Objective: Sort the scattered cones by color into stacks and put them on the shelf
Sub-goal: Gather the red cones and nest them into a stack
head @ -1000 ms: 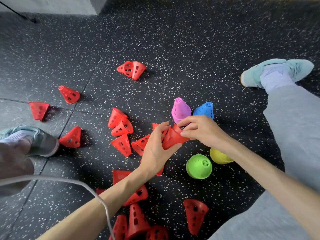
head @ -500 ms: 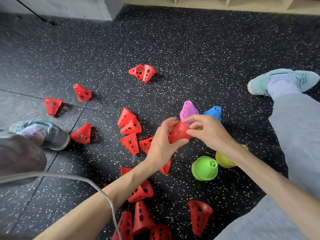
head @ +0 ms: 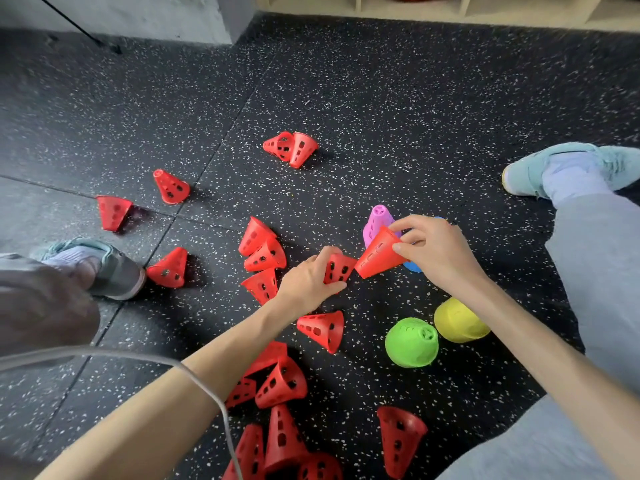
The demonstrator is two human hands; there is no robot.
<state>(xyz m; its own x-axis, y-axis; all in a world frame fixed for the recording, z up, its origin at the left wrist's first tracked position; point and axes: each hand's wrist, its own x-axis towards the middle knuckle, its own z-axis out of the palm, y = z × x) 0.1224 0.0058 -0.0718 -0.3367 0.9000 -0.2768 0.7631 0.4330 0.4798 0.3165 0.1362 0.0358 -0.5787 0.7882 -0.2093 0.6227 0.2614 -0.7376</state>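
Observation:
Several red perforated cones lie scattered on the dark speckled floor (head: pixel 381 98). My right hand (head: pixel 436 251) holds a red cone stack (head: pixel 377 254) by its narrow end, tilted, in front of the purple cone stack (head: pixel 377 220). My left hand (head: pixel 308 282) grips another red cone (head: pixel 337 268) lying on the floor just left of it. A blue cone stack (head: pixel 414 266) is mostly hidden behind my right hand. A green stack (head: pixel 412 342) and a yellow stack (head: pixel 457 320) stand nearer me. The shelf (head: pixel 450 8) runs along the top edge.
My legs spread to both sides, with a shoe at the left (head: pixel 107 268) and one at the right (head: pixel 568 164). A grey cable (head: pixel 138 358) crosses my left forearm. A grey wall corner (head: pixel 221 19) stands at the back left.
My hands have separated: the right keeps the red cone stack and has shifted right, while the left has dropped to the floor and gripped another red cone. The view tilted up.

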